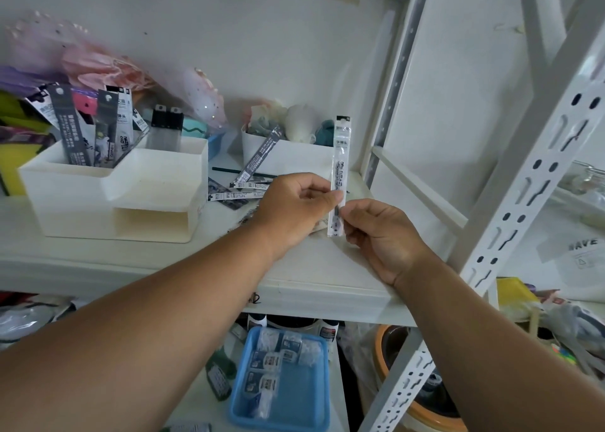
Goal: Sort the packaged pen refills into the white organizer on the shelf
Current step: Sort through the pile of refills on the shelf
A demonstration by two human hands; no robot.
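At the shelf's (311,277) back left corner lies a heap of pink bags (98,65) and purple and yellow packets (19,117). A white tub (294,156) stands against the back wall near the right end, holding soft toys (299,120). A small teal box (193,127) sits between the heap and the tub. White slotted uprights (510,222) rise past the shelf's right front corner. Under the shelf's front edge a blue tray (294,392) holds wrapped rolls (281,353); right of it is an orange-rimmed pot (422,408). Far right, yellow packets (514,291) and clear bags (579,255) are piled.
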